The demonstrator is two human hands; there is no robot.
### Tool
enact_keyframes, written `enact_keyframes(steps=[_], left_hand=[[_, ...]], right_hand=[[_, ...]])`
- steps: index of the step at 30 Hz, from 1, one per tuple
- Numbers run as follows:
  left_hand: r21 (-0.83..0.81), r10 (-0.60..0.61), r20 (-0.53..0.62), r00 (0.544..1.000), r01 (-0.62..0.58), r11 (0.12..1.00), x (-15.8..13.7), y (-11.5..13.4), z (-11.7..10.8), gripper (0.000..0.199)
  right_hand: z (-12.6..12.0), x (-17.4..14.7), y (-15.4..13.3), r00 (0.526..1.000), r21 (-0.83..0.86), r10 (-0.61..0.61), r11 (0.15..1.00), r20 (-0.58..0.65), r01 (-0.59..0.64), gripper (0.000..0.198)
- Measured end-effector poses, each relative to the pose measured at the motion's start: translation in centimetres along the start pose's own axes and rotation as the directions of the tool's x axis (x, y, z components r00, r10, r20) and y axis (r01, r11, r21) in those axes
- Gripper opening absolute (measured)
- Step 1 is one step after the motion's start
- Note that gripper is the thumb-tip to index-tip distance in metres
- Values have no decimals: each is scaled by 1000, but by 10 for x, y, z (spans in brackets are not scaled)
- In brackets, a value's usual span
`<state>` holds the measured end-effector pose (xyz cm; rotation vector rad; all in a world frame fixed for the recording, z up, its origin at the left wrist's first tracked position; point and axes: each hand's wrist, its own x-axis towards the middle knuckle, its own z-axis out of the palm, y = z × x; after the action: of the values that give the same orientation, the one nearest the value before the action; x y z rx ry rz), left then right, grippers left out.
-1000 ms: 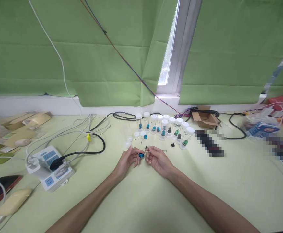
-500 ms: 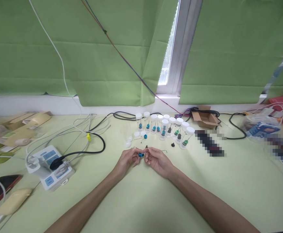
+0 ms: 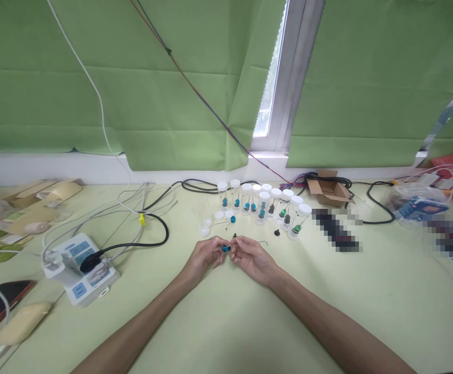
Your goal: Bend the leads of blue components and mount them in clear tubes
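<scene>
My left hand (image 3: pixel 206 254) is closed in a pinch on a small shiny blue part (image 3: pixel 225 249). Just to its right, my right hand (image 3: pixel 251 257) has its fingers closed round a thin rod (image 3: pixel 262 242) whose bent end sticks out to the right. The fingertips of both hands almost meet at the blue part, so its exact shape is hidden. A small dark piece (image 3: pixel 234 236) shows just beyond the fingertips. Behind the hands lie another blue part (image 3: pixel 233 219) with a thin stem and several white caps (image 3: pixel 219 215).
Several clear vials (image 3: pixel 263 209) with white lids stand in a group, holding blue, green or dark parts. A black piece (image 3: pixel 276 232) lies before them. A power strip (image 3: pixel 82 259) with cables is at left, an open cardboard box (image 3: pixel 329 191) at back right.
Both hands stay almost in place. Only a very slight shift of the fingers and the thin rod shows.
</scene>
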<state>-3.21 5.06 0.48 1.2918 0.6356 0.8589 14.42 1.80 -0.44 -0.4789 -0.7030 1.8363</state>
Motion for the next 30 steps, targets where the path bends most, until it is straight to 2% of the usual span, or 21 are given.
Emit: enact_keyframes(steps=[17, 23, 30], left_hand=[[23, 1, 22, 1000, -2, 1000, -1, -2, -1, 41], [101, 24, 21, 999, -26, 995, -3, -1, -1, 39], [184, 48, 44, 998, -55, 981, -4, -2, -3, 36]], right_hand=[[-4, 3, 3, 1000, 28, 0, 1000, -15, 0, 21], [-4, 2, 4, 999, -15, -33, 999, -10, 32, 21], [-5, 4, 5, 999, -50, -17, 999, -50, 14, 27]])
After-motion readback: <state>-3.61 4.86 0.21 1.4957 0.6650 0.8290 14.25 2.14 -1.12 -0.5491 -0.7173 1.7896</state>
